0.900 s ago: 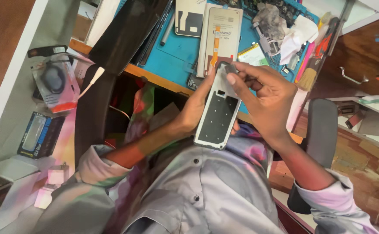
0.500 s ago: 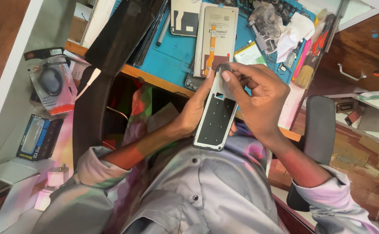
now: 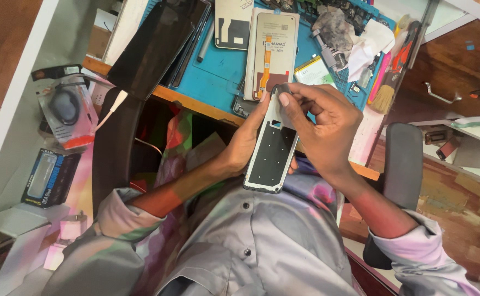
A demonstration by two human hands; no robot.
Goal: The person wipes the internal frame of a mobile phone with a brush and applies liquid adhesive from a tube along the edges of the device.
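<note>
Phone frame [image 3: 271, 156], white-edged with a dark inner face, is held above my lap, just short of the table [image 3: 196, 101] edge, tilted with its top end toward the table. My left hand [image 3: 245, 145] grips it from the left side, palm behind the frame, fingers wrapped along its edge. My right hand [image 3: 322, 129] comes in from the right, thumb and forefinger pinched on a small grey piece [image 3: 282, 89] at the frame's top end; I cannot tell what that piece is. Both hands are closed on the work, not spread.

On the table, a blue mat [image 3: 218, 71] carries a second phone [image 3: 273, 52] lying face down with its back off, an orange flex cable [image 3: 264, 66] running down its middle. Just beside it to the right lie a crumpled grey rag [image 3: 333, 27] and a white tissue [image 3: 371, 44]. A brush [image 3: 387, 90] with pale bristles sits near the mat's right edge. A dark panel [image 3: 155, 46] leans at the mat's left.

Left of my chair, two packaged items rest on a white ledge: a clear blister pack [image 3: 67, 112] and a dark box [image 3: 50, 178]. My grey shirt [image 3: 251, 246] fills the lower view.
</note>
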